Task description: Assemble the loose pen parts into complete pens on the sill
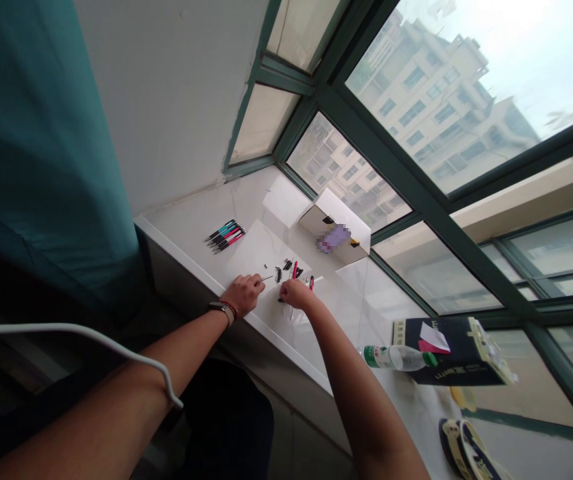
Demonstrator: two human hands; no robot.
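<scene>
"What is happening at the centre of the frame?"

"A person works with bare hands over a white ledge (181, 223) by a window. The left hand (243, 295) has its fingers nearly closed, pinching a slender rod (267, 277). The hold probably leaves the thin end free and in sight."

"And the right hand (293, 293)?"

"Its fingers curl inward, with a dark bit (281, 300) showing at the fingertips; whether they grip it, I cannot tell."

"Why the scatter?"

"Black pen parts (279, 274) lie loose there, likely so both hands can reach them. The slim pens (225, 236), left of centre, sit side by side, seemingly to stay apart from the pieces."

"Where do things lie from the hands?"

"The rod juts from the left fingertips toward the black parts, which lie just above the right hand in the frame. A red barrel (295, 269) is just above that hand too, a second red piece (311, 283) to its right. The white box (342, 215) stands farther up and right; a plastic bottle (382, 357), lower right, is well apart from the fingers."
</scene>
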